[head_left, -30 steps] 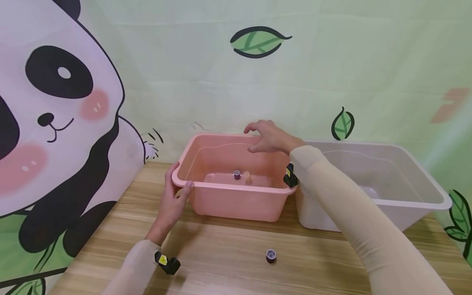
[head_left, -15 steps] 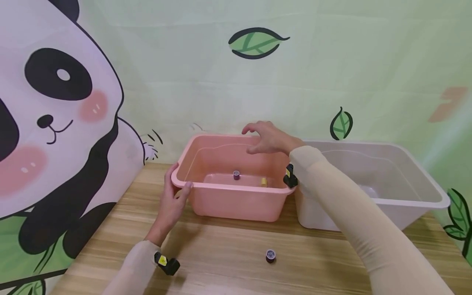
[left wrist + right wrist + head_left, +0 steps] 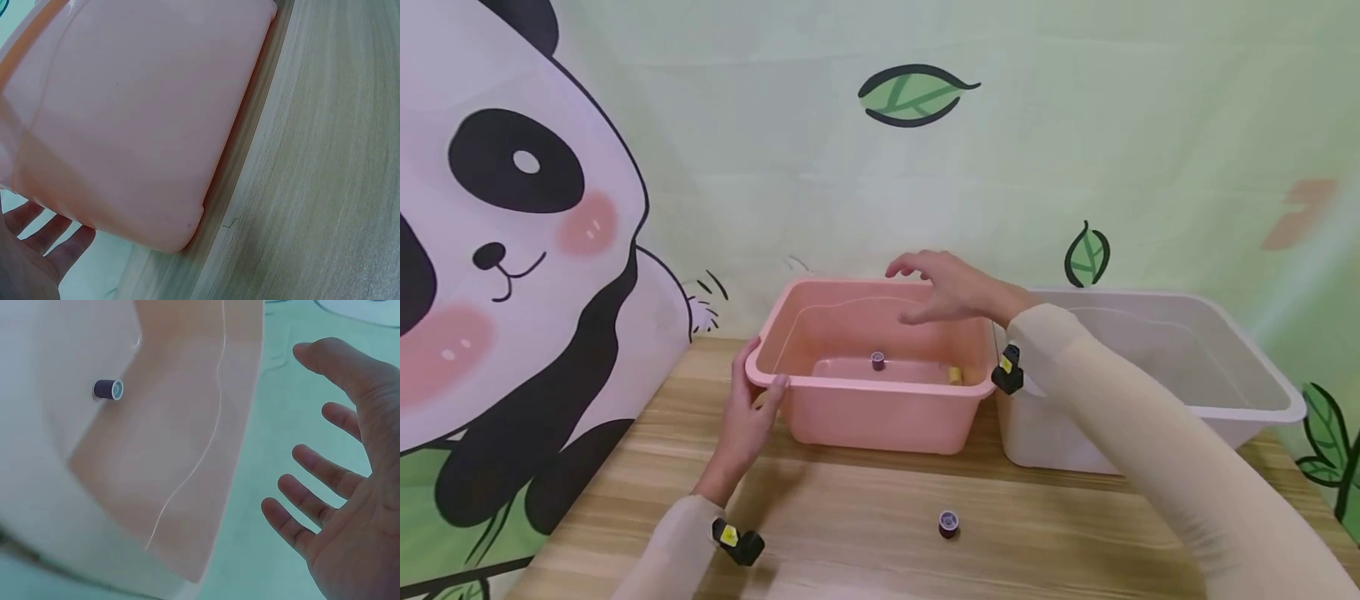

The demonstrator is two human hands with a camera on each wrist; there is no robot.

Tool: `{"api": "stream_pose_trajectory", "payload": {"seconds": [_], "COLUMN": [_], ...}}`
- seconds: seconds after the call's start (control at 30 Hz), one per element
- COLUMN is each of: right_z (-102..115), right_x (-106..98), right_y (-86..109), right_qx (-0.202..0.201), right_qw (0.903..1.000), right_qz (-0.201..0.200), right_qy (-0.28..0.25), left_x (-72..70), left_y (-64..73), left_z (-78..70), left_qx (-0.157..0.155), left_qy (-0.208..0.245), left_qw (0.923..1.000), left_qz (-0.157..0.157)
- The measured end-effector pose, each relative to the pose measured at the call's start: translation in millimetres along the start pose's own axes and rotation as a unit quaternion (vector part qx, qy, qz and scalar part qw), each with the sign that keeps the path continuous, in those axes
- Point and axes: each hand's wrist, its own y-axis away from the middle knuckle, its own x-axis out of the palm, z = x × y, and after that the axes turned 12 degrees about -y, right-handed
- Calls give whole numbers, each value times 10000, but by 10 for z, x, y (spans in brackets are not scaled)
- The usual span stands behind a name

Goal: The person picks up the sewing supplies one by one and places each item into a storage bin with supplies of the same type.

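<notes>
My left hand (image 3: pixel 747 425) grips the left front corner of the pink plastic bin (image 3: pixel 880 417), thumb on the rim and fingers against the outer side. Over the bin's back right part hovers my right hand (image 3: pixel 951 287), fingers spread and slightly bent, holding nothing. Inside the bin, a dark purple thread spool (image 3: pixel 877 361) stands on the floor; the right wrist view also shows this spool (image 3: pixel 108 389). A yellow spool (image 3: pixel 955 377) lies near the bin's right front, partly hidden by the rim. Another dark spool (image 3: pixel 948 524) stands on the table in front.
A light grey bin (image 3: pixel 1067 433) stands right beside the pink one, partly covered by my right sleeve. Both bins are on a wood-grain table (image 3: pixel 850 517). Behind them hangs a green backdrop (image 3: pixel 790 150) with a panda and leaves.
The yellow spool, blurred at first near the bin's middle, has moved right across the floor to the right side. My right hand and forearm have shifted slightly. The left hand keeps its grip.
</notes>
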Motion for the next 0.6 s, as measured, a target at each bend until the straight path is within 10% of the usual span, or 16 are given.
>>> {"api": "stream_pose_trajectory", "payload": {"seconds": [0.6], "right_z": [218], "right_x": [99], "right_y": [575], "right_qx": [-884], "right_qw": [9953], "right_qz": [134], "right_qy": [-364], "left_x": [4], "left_y": [13], "left_z": [-6], "left_qx": [10], "left_qy": [-34], "left_qw": [10000], "left_qz": [9]}}
